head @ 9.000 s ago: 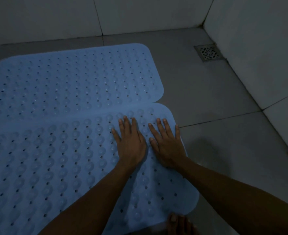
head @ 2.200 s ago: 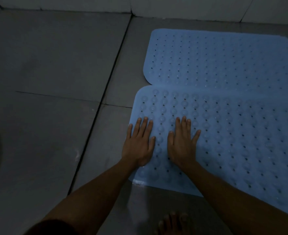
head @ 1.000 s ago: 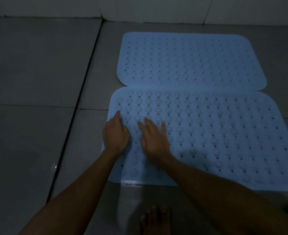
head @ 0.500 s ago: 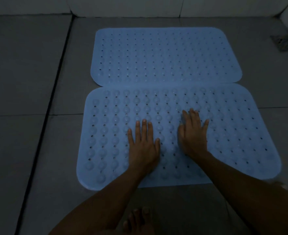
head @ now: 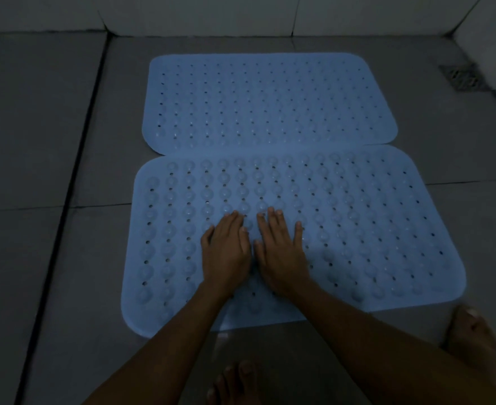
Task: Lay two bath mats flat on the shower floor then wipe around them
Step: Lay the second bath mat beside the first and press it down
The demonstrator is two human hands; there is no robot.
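Head view shows the near mat (head: 357,229) lying on the shower floor (head: 51,141), its far edge just over the far mat (head: 270,103), so the two cover one patch. I press my left hand (head: 226,255) and right hand (head: 281,255) side by side mid-mat, each grip wide and flat, holding nothing, to seat it flat.

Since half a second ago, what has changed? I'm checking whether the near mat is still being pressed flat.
Both hands drew together near the middle of the near mat: the left hand and right hand now lie almost touching, palms down, fingers straight. Nothing was gripped or released. Both mats, including the far mat, stayed flat, edges meeting.
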